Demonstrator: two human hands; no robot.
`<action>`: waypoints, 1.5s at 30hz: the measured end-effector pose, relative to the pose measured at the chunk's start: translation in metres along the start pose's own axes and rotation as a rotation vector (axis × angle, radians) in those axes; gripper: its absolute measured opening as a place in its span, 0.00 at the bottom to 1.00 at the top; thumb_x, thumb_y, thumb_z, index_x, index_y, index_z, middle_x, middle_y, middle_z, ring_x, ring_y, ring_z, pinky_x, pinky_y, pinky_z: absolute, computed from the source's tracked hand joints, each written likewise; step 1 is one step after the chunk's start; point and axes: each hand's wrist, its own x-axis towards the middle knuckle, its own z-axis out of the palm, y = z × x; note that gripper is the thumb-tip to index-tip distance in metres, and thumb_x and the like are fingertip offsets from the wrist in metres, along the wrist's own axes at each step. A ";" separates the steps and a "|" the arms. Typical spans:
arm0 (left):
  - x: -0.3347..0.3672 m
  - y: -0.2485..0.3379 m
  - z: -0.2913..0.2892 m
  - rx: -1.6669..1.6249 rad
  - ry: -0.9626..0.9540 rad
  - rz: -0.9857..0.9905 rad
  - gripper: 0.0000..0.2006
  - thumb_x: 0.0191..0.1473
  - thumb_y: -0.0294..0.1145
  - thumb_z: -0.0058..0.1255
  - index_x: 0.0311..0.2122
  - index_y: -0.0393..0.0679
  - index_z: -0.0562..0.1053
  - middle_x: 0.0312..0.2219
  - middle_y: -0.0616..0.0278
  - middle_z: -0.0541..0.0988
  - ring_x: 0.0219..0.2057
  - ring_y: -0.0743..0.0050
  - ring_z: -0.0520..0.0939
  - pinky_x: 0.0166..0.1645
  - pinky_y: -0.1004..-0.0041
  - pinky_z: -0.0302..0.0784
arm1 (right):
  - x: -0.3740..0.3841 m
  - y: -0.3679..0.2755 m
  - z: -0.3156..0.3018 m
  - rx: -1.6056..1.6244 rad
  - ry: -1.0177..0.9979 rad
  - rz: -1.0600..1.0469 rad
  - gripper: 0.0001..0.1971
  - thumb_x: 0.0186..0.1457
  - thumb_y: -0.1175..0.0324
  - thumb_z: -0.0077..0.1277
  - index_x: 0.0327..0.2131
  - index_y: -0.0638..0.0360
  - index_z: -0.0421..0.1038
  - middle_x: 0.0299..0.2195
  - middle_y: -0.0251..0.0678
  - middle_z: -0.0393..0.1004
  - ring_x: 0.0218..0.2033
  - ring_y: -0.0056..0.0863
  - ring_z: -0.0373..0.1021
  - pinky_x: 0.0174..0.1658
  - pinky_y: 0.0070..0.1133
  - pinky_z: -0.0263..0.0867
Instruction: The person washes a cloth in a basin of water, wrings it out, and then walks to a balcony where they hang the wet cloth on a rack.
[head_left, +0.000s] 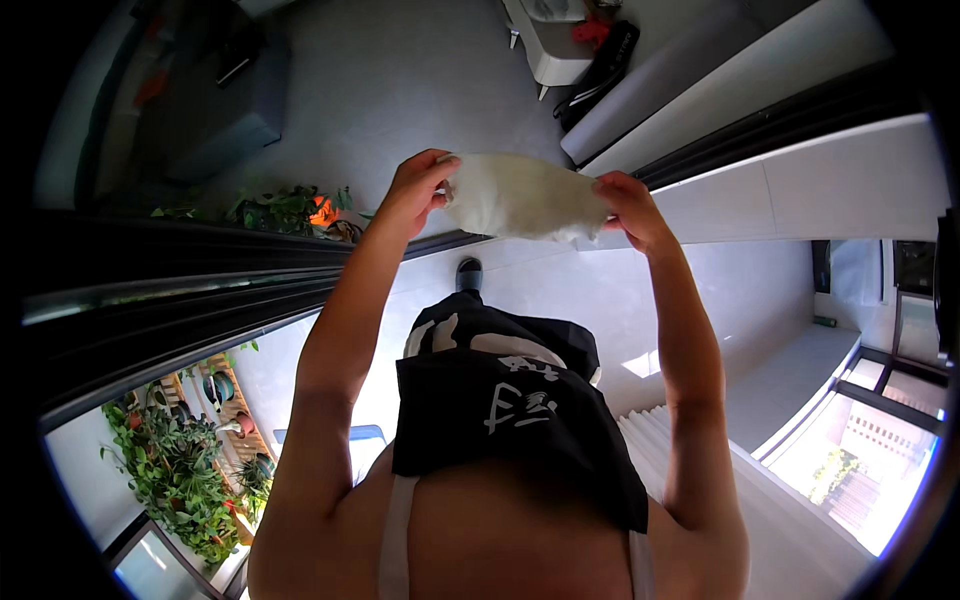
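Observation:
A pale cream cloth [525, 198] is stretched between my two hands, out in front of me at arm's length. It has a slightly crumpled lower edge; what kind of piece it is, I cannot make out. Its left end is pinched between the thumb and fingers of my left hand [418, 192]. My right hand [632, 208] grips the opposite end, fingers closed on the fabric. Below the cloth, one foot in a dark slipper [469, 275] stands on the light floor. A black apron [510, 420] with white markings hangs from my shoulders.
Dark sliding-door frames [190, 270] run along the left, and a doorway opens ahead. Leafy potted plants [180, 470] crowd a wooden rack at lower left. A white cabinet [550, 45] and a black bag [600, 80] stand beyond. A window [850, 440] is at lower right.

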 end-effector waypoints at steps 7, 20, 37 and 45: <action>0.027 -0.052 0.049 0.645 0.176 0.464 0.10 0.51 0.30 0.55 0.38 0.37 0.76 0.27 0.60 0.76 0.26 0.73 0.76 0.32 0.73 0.72 | 0.043 -0.020 0.112 -0.025 0.001 0.023 0.12 0.55 0.67 0.50 0.40 0.63 0.71 0.33 0.36 0.74 0.32 0.24 0.72 0.32 0.22 0.76; 0.001 -0.059 0.053 0.384 -0.037 0.318 0.18 0.48 0.15 0.40 0.46 0.35 0.72 0.41 0.56 0.78 0.42 0.69 0.79 0.47 0.73 0.74 | 0.047 -0.033 0.120 -0.163 -0.137 -0.015 0.15 0.56 0.60 0.51 0.39 0.63 0.73 0.31 0.35 0.76 0.31 0.20 0.73 0.33 0.19 0.74; 0.054 -0.032 0.024 1.207 -0.435 0.651 0.15 0.42 0.22 0.56 0.39 0.41 0.75 0.46 0.51 0.74 0.46 0.53 0.76 0.47 0.63 0.74 | 0.022 -0.054 0.048 -0.948 -0.394 -0.734 0.07 0.55 0.72 0.49 0.38 0.54 0.73 0.28 0.42 0.76 0.29 0.42 0.74 0.34 0.31 0.68; 0.018 -0.009 0.011 1.032 -0.307 0.462 0.09 0.52 0.31 0.52 0.37 0.39 0.76 0.31 0.53 0.79 0.30 0.55 0.80 0.36 0.67 0.74 | 0.004 -0.048 0.037 -0.879 -0.231 -0.550 0.08 0.58 0.67 0.45 0.38 0.55 0.72 0.26 0.45 0.76 0.29 0.47 0.72 0.34 0.37 0.67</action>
